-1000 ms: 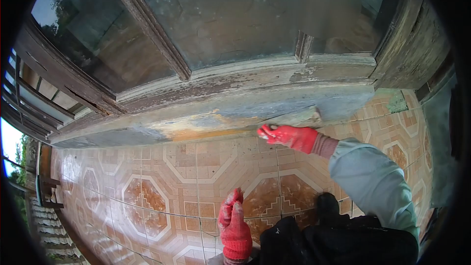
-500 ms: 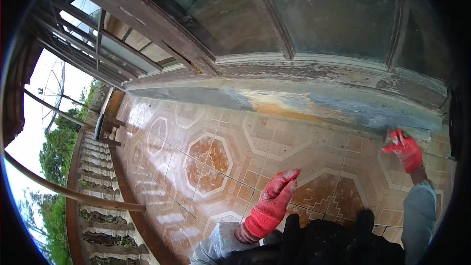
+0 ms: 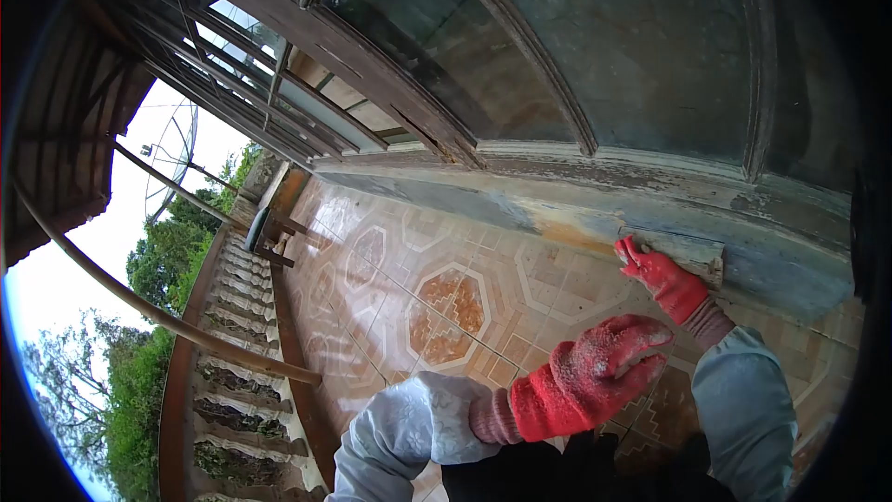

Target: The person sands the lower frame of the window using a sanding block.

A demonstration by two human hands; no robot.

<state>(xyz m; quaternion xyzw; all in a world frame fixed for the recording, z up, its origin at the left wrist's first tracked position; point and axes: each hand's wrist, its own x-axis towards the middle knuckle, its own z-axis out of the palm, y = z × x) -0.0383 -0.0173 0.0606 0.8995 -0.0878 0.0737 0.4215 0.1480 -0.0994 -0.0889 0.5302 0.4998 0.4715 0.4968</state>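
Observation:
My right hand (image 3: 662,284), in a red glove with whitish smears, is closed at the foot of the wall. It seems to hold a flat rectangular board-like piece (image 3: 683,251) with a worn pale surface, lying against the low wall base (image 3: 557,221); its exact kind and underside are hidden. Grey, white and orange patches mark that base. My left hand (image 3: 595,376), in a matching dusty red glove, hovers over the tiled floor below and left of the right hand. Its fingers are curved, with a gap to the thumb and nothing visible between them.
Weathered wooden window frames (image 3: 530,46) with dark glass rise above the wall base. Patterned tiles (image 3: 446,311) cover the floor. At the left run a balustrade (image 3: 246,335) and a slanting pole (image 3: 177,321). A small bench (image 3: 269,231) stands at the far end.
My right hand has slid left along the wall base with the flat piece. My left hand has moved right, nearer to it. The camera view has turned, shifting the scene rightward.

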